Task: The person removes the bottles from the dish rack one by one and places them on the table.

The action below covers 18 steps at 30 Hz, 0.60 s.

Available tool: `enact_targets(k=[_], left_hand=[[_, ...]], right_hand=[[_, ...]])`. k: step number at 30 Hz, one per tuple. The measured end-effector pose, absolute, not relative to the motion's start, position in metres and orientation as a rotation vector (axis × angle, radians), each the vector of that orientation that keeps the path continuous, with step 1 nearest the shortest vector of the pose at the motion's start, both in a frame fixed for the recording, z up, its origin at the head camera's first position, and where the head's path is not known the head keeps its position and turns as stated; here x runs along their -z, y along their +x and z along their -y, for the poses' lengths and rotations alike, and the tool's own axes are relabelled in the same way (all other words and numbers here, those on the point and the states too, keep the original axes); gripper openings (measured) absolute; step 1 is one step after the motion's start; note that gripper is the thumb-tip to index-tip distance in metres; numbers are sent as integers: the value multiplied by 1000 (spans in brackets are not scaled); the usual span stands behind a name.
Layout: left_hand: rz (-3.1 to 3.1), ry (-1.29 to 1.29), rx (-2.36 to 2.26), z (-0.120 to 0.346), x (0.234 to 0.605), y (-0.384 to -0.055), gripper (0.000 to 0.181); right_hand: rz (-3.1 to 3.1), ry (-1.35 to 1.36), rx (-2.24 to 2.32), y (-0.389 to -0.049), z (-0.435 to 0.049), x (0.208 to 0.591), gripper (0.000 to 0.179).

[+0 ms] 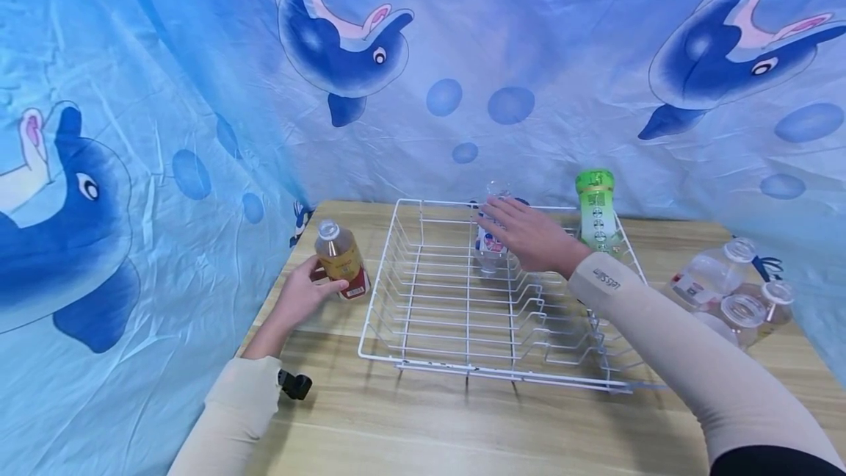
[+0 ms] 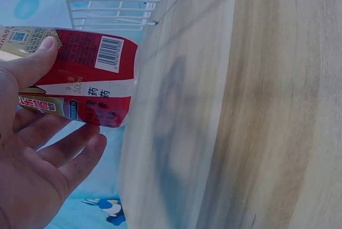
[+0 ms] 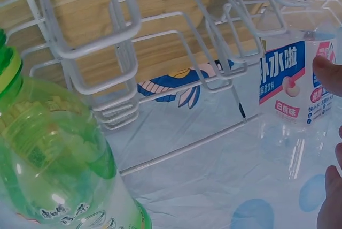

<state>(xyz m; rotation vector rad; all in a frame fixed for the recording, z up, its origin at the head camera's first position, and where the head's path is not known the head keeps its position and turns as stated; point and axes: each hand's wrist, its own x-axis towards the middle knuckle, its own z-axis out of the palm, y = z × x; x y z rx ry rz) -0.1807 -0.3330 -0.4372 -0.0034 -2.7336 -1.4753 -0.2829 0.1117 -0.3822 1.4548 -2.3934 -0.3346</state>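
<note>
At the left, my left hand [image 1: 307,292] holds a clear plastic bottle [image 1: 337,252] with a red and yellow label, neck up, beside the rack. Its thumb lies on the label [image 2: 80,52] and its fingers are behind. My right hand [image 1: 525,233] reaches over the white wire dish rack [image 1: 496,374], its fingers extended across a clear bottle [image 1: 489,259]. That bottle leans neck down at the rack's back and bears a blue, white and pink label [image 3: 286,82]. The right thumb [image 3: 326,74] overlaps this label.
A green bottle [image 1: 595,208] stands neck down in the rack's back right corner. Several clear bottles [image 1: 714,274] are grouped on the wooden table [image 1: 423,424] to the right of the rack. A blue dolphin-print curtain [image 1: 456,35] encloses the back and sides.
</note>
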Motion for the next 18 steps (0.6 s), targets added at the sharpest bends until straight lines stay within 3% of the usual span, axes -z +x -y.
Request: enact_targets(k=[6, 18], left_hand=[[2733, -20, 1486, 332, 443, -183, 77], [2757, -17, 1506, 331, 451, -189, 78]], right_hand=[[2393, 1448, 416, -285, -113, 386, 98], [2195, 1460, 602, -293, -111, 391, 76]])
